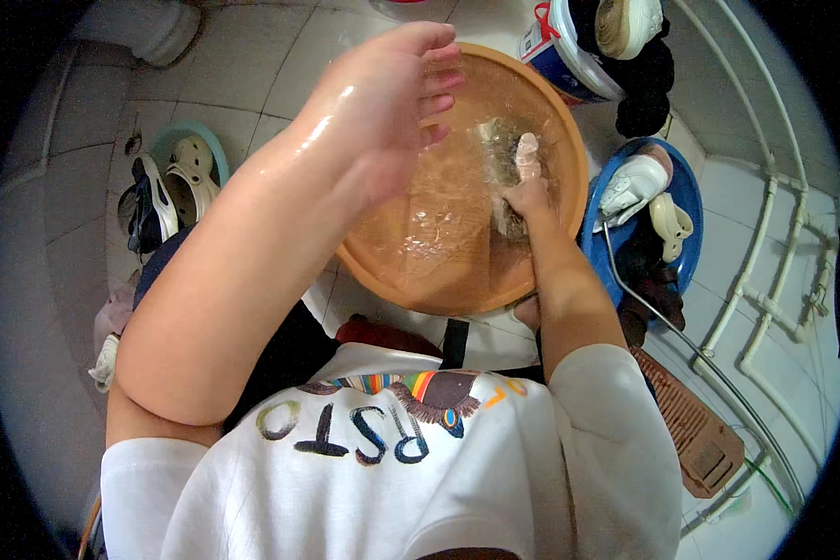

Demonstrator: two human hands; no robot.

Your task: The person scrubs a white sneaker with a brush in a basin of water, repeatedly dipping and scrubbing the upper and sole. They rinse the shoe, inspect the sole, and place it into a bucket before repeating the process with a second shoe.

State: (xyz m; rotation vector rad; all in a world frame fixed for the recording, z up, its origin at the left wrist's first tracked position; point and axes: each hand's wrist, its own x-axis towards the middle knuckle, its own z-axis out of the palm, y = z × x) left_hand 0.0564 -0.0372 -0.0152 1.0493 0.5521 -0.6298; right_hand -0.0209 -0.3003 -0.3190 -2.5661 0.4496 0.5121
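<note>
A large orange-brown basin (383, 283) of water stands on the floor in front of me. My left hand (392, 107), wet and shiny, is raised above its left side with the fingers apart and nothing in them. On the basin's right side, my right hand (530, 194) reaches down into the water. Its fingers close on a dark and beige shoe (506, 222), mostly submerged and blurred by the water. A pale, narrow part (527, 154) sticks up just beyond that hand. Some of the right fingers are hidden.
At right, a blue basin (691, 187) holds a white shoe (637, 187), a cream clog (670, 227) and dark footwear. A shoe-filled bucket (569, 70) stands far right. Clogs (190, 168) sit in a teal tub at left. A metal tube (681, 334), brown ribbed board (691, 420) and white pipes (765, 243) line the right.
</note>
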